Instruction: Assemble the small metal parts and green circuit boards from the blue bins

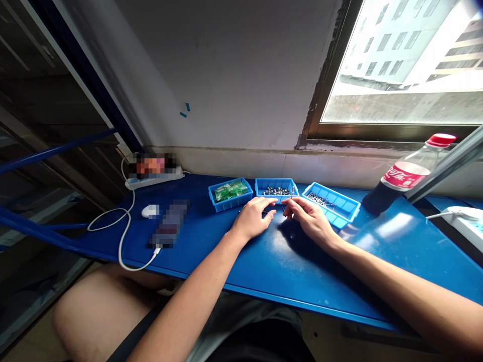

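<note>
Sitting in a row along the far edge of the glossy blue metal bench top are three shallow blue plastic trays. Counting from the left, the first blue tray holds a heap of small translucent green plastic pieces, the middle blue tray holds a scatter of small grey metal parts too tiny to count, and the third, a longer divided blue tray set at an angle, holds a cluster of thin silvery pins in its far compartment, with the nearer compartments hard to read. The left hand lies palm down just at six o'clock of the middle tray, fingers loosely spread, its fingertips touching that tray's near wall; whether anything sits under them cannot be told. The right hand, at three o'clock of the left, is pinched narrow, thumb and forefinger holding one slender upright metal pin whose tip reaches the middle tray's right corner. At three o'clock of the divided tray leans one dark cola bottle with a red cap and red label, partly crossed by a grey metal bar. At nine o'clock lie one white power strip, its top blurred out, a white cable and a blurred dark object beside a small white plug.
</note>
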`<state>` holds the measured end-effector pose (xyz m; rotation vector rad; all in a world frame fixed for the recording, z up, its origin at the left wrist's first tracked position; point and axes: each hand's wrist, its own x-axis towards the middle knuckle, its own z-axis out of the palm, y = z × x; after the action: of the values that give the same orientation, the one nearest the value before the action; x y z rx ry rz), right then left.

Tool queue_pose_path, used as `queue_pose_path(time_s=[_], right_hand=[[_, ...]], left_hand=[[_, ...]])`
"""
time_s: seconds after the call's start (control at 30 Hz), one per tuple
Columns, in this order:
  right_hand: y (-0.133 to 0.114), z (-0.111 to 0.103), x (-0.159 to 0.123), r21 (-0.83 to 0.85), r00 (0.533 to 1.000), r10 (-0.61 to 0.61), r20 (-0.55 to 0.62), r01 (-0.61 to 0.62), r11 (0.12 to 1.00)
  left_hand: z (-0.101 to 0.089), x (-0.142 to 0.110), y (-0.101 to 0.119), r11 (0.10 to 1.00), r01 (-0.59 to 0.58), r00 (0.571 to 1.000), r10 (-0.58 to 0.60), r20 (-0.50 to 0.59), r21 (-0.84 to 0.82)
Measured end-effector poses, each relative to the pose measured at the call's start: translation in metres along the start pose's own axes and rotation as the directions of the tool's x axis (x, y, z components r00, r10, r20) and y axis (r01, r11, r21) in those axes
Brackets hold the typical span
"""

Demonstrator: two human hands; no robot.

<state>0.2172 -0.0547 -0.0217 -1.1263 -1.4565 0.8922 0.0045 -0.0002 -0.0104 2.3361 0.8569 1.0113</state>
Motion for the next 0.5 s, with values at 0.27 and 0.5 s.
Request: queue_pose_path(time_s=[0.27, 0.5], right_hand=[[0.0052, -0.0058, 0.0022, 0.213, 0.974, 0.132, -0.184, -0.092, 0.973], [0.0085, -0.0048, 0.0028, -0.468, 0.963, -0.265, 0.049, 0.257, 0.845]], left_hand=[[-0.0070, -0.0029, -0.0023, 0.989, 0.009, 0.996, -0.023, 0.091, 0.148], [-0.0054, -0.0027, -0.0079, 0.994, -0.010, 0.994, -0.002, 0.107, 0.109]])
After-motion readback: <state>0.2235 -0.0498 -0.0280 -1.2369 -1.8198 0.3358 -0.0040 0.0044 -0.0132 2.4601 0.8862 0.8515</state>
